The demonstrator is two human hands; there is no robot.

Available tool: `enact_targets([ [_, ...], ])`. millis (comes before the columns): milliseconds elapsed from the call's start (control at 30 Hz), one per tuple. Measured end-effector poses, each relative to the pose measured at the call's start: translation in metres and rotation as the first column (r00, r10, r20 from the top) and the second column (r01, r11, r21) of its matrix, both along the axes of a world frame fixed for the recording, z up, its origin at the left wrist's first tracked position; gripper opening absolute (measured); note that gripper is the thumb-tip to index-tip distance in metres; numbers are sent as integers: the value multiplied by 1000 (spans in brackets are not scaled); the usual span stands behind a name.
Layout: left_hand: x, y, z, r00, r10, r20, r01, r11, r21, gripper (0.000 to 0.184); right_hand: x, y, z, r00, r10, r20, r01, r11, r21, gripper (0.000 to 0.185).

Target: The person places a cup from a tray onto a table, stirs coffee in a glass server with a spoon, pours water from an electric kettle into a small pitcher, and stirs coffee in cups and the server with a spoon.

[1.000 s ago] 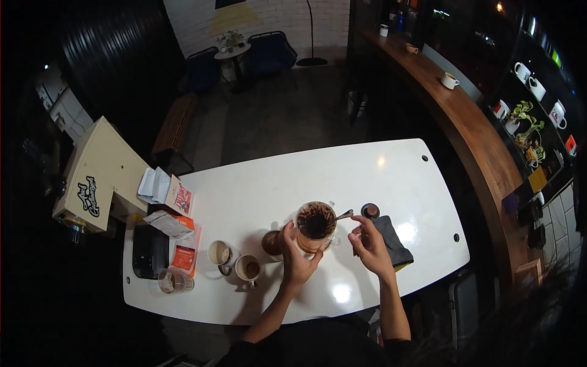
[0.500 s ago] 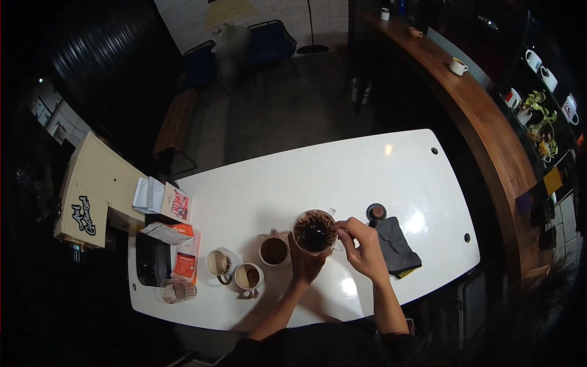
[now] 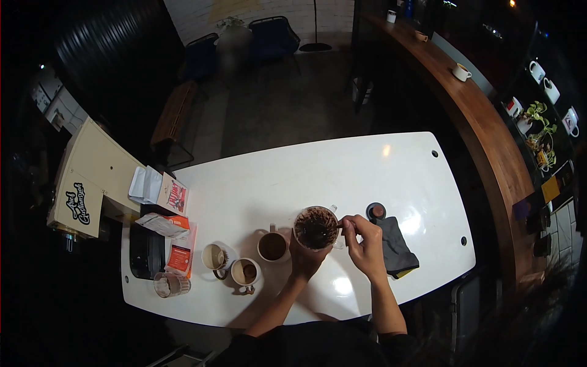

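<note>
Here's the clear vessel (image 3: 316, 215), near the middle of the white table (image 3: 367, 165), and from its centre the clock runs. The left hand (image 3: 307, 262) is wrapped around its wall at 6 o'clock; whether the base touches down, I can't tell. The right hand (image 3: 365, 244), between 3 and 4, pinches a thin stem (image 3: 340, 224) at the rim, its far end lost in the dark contents.

Glass or hard plastic? Too close to call, but it looks stiff, smooth and probably breakable, fairly light, slick if damp. Best hold: low around the curved wall, clear of the rim. Inside, coarse brown smears cling above a wet, near-black pool.

Out at 8 o'clock, a rounded mug (image 3: 273, 246) shows a matte brown fill; beyond it sits a pale mug (image 3: 245, 272) with brown at the bottom. Just past 3, a dark cloth (image 3: 397, 244), soft and limp, lies with a yellow edge peeking out, and a round dark piece (image 3: 376, 211) sits beside it, nearer 2.
</note>
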State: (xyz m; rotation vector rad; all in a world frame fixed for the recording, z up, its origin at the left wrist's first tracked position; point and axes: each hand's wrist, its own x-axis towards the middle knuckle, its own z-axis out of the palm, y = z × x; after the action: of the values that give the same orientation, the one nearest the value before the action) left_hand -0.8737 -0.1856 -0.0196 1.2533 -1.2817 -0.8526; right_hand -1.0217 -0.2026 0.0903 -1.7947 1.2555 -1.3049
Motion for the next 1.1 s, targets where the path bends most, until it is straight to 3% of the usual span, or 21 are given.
enact_targets([
  [67,1,-2,-8,999,28,16,-28,1000,-14,67,1,-1,0,1000,-11,19,12,1000,-13,12],
  [167,0,-2,-3,1000,22,-9,-23,999,-48,65,0,-2,-3,1000,-21,-18,20,997,-69,14],
  [233,-1,-2,-6,999,18,-35,-20,998,-52,65,-1,1,-6,1000,-16,-11,17,998,54,12],
  [367,0,-4,-9,999,-6,-51,3,998,-59,63,1,3,-5,998,-30,59,26,996,82,18],
  [467,-1,-6,-3,997,-16,-71,9,996,-92,60,3,3,-11,995,-75,64,79,995,-57,20],
  [567,-1,-4,-2,998,-12,-62,6,995,-95,59,2,5,-13,996,-33,82,28,998,62,20],
  [633,-1,-4,2,998,-7,-59,2,997,-81,58,3,4,-15,981,-106,162,91,991,95,19],
  [933,1,-4,5,1000,0,-30,-3,996,-93,58,1,6,-2,998,-63,33,59,993,99,15],
  [1067,0,-3,11,999,10,-37,-14,996,-94,57,2,5,-9,989,-96,109,86,992,96,15],
  [1100,0,-3,13,999,10,-38,-13,995,-94,57,3,4,-9,993,-107,55,106,994,17,17],
])
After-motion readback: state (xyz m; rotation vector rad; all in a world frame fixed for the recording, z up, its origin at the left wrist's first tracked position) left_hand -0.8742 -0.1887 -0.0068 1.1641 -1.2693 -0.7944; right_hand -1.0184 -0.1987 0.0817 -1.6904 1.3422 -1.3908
